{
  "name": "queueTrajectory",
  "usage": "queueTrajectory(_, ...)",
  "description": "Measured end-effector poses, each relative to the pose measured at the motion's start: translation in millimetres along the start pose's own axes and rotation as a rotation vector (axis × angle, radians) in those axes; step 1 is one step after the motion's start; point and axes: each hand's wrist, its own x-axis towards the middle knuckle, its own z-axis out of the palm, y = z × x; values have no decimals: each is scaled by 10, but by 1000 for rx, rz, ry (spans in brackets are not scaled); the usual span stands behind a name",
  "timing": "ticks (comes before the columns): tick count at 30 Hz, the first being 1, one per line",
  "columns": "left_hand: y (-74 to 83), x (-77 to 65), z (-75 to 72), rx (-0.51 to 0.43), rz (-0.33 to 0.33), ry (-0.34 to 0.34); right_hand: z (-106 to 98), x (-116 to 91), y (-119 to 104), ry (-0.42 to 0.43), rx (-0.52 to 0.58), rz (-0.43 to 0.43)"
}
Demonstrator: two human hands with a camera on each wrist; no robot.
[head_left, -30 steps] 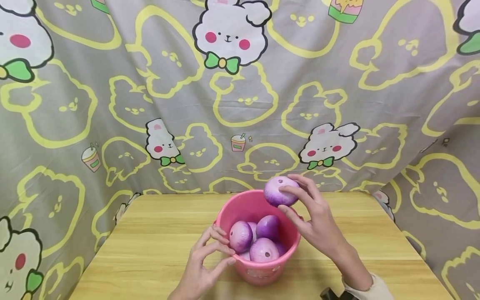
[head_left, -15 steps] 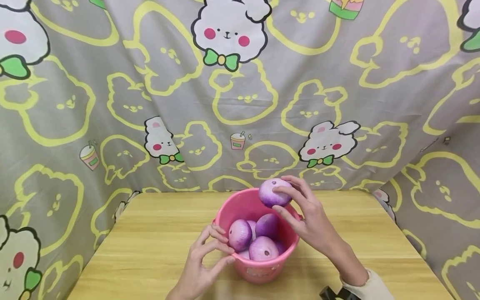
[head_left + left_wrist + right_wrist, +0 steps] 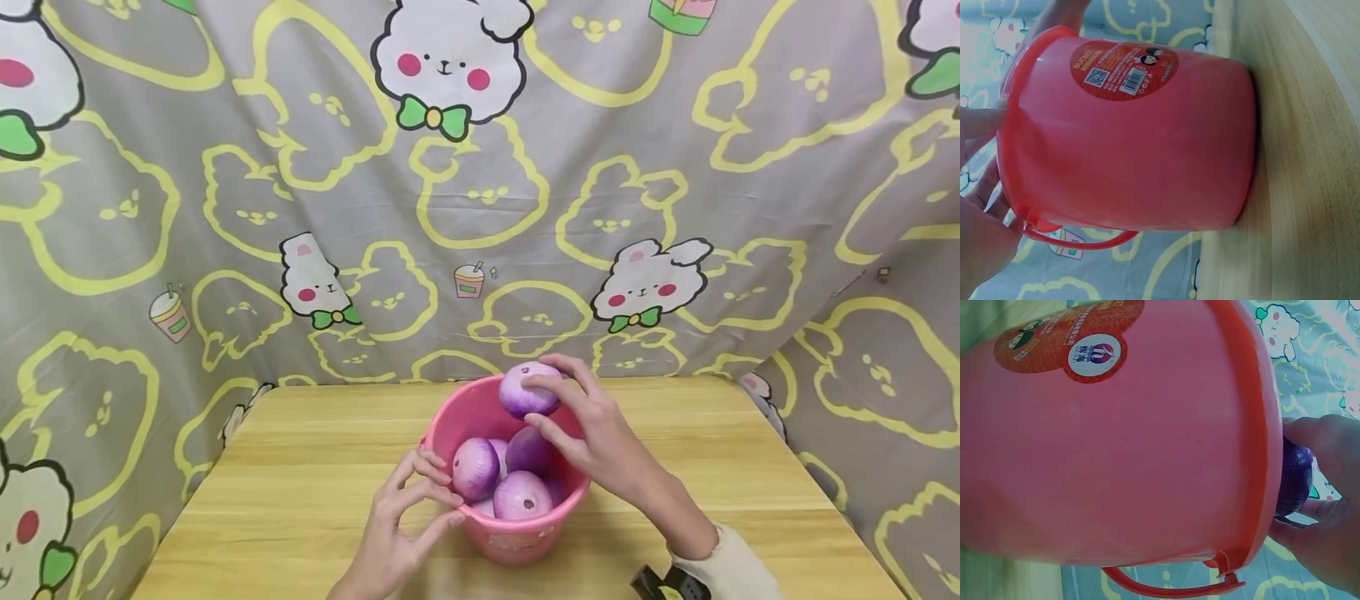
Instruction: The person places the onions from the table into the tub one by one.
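A pink plastic bucket [image 3: 517,546] stands upright on the table with several purple onions [image 3: 522,495] inside. The right hand [image 3: 603,429] grips another purple onion [image 3: 525,390] over the bucket's far rim, thumb on the near side and fingers behind and on top. Past the rim in the right wrist view, the same onion [image 3: 1295,478] shows dark between thumb and fingers. At the bucket's left rim, the left hand [image 3: 397,521] holds the edge with thumb and fingertips. The left wrist view shows its thumb [image 3: 985,122] against the rim.
The bucket's handle [image 3: 1085,242] hangs down its side. Light wood covers the tabletop [image 3: 300,475], which ends at a grey curtain [image 3: 450,208] printed with cartoon animals. A black device [image 3: 670,583] sits by the right sleeve [image 3: 723,567].
The right hand has carried its onion leftward and slightly down, further over the bucket's opening. The left hand stays at the rim. The head view has shifted a little.
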Motion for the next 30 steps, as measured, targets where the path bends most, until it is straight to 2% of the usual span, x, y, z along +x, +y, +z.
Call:
queueTrajectory(7,-12,-31,-19,16,1,8,85,59,0,-54,-10,-3)
queueTrajectory(12,0,0,-13,12,-2,1,98,93,12,-60,-47,-15)
queueTrajectory(19,-4,0,-14,17,2,-5,128,92,8,-73,-35,-30)
queueTrajectory(25,-4,3,-22,26,7,-3,73,66,-22,-121,-36,6)
queueTrajectory(30,-4,21,-23,22,3,-5,-17,24,-36,-112,-42,16)
